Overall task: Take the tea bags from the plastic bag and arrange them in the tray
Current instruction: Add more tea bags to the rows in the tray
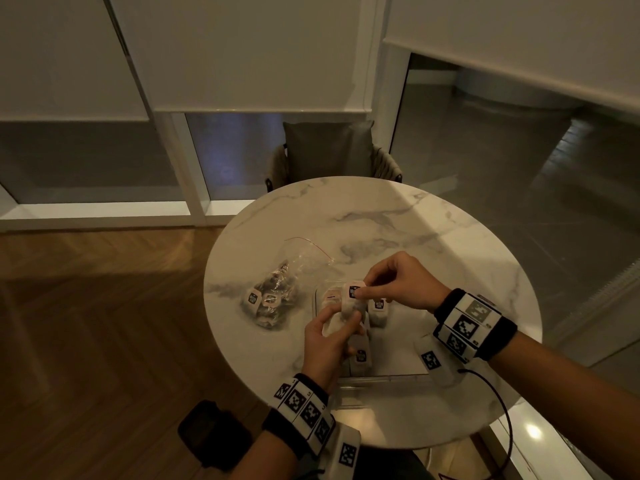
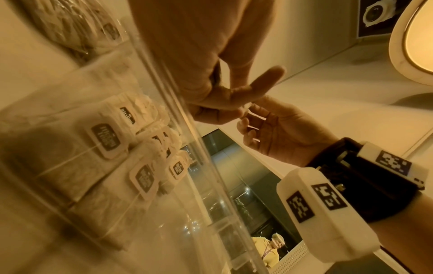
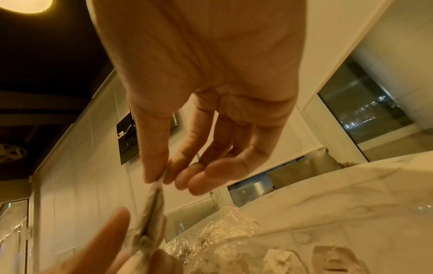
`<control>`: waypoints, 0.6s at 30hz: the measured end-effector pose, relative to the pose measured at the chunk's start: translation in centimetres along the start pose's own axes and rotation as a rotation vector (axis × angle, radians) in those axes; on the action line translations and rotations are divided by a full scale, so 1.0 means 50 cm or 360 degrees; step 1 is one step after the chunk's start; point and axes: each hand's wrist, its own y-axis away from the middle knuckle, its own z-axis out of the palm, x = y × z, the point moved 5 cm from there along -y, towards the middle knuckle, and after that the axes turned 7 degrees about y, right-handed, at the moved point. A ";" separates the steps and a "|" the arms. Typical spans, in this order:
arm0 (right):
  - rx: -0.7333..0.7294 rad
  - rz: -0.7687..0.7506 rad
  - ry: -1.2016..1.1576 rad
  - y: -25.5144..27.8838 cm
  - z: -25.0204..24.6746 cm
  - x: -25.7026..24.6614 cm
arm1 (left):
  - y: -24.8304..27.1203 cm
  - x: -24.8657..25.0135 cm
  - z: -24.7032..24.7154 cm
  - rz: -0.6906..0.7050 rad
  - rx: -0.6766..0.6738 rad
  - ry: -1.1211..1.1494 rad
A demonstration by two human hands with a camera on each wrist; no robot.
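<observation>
Tag print on the tea bags (image 2: 105, 140) is blurred; the tray's (image 1: 381, 377) left part seems hidden.

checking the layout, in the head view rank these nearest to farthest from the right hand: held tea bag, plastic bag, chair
1. The held tea bag: pinched at its tag by the right hand, with the left hand gripping its lower part over the tray.
2. The plastic bag: on the table to the left of the hands, more tea bags inside.
3. The chair: beyond the table's far edge.

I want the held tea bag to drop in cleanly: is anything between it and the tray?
Nothing visible. Both the left hand and right hand hold the tea bag directly above the open clear tray; the tea bags already laid there lie flat beneath.
</observation>
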 end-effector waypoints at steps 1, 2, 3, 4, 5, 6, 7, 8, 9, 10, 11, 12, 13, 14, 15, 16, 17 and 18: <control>0.0007 -0.0012 -0.0014 0.000 0.000 -0.003 | 0.000 0.000 0.000 0.0005 0.0007 -0.0014; 0.0015 -0.0025 -0.0024 0.000 -0.001 -0.006 | 0.000 0.000 0.001 0.0008 0.0010 -0.0033; 0.0025 -0.0041 -0.0023 0.000 -0.002 -0.010 | -0.001 -0.002 0.001 0.0011 0.0013 -0.0048; 0.0033 -0.0058 -0.0018 0.000 -0.004 -0.013 | -0.002 -0.003 0.001 0.0013 0.0018 -0.0056; 0.0036 -0.0073 -0.0011 0.001 -0.005 -0.016 | -0.004 -0.004 0.001 0.0016 0.0025 -0.0063; 0.0039 -0.0085 -0.0006 0.001 -0.006 -0.018 | -0.004 -0.004 0.001 0.0019 0.0032 -0.0071; 0.0049 -0.0090 0.0008 0.001 -0.006 -0.018 | -0.005 -0.004 0.002 0.0022 0.0035 -0.0077; 0.0073 -0.0091 0.0045 0.001 -0.005 -0.017 | -0.004 -0.004 0.003 0.0024 0.0037 -0.0077; 0.0107 -0.0084 0.0105 0.002 -0.004 -0.015 | -0.003 -0.004 0.004 0.0029 0.0040 -0.0076; 0.0136 -0.0068 0.0161 0.002 -0.002 -0.014 | -0.003 -0.002 0.005 0.0035 0.0044 -0.0077; 0.0144 -0.0045 0.0175 0.005 0.002 -0.014 | -0.003 -0.002 0.005 0.0045 0.0047 -0.0084; 0.0132 -0.0023 0.0138 0.006 0.009 -0.014 | -0.003 -0.001 0.006 0.0051 0.0044 -0.0091; 0.0117 -0.0001 0.0089 0.008 0.015 -0.014 | -0.004 -0.001 0.005 0.0051 0.0041 -0.0099; 0.0120 0.0019 0.0065 0.009 0.018 -0.014 | -0.003 0.000 0.005 0.0047 0.0041 -0.0103; 0.0135 0.0031 0.0073 0.008 0.018 -0.014 | -0.002 0.000 0.004 0.0044 0.0041 -0.0105; 0.0136 0.0037 0.0085 0.008 0.017 -0.014 | 0.000 0.000 0.004 0.0041 0.0040 -0.0106; 0.0118 0.0035 0.0080 0.008 0.017 -0.014 | 0.001 0.000 0.004 0.0041 0.0034 -0.0103; 0.0098 0.0031 0.0070 0.008 0.017 -0.015 | 0.003 0.000 0.005 0.0043 0.0028 -0.0100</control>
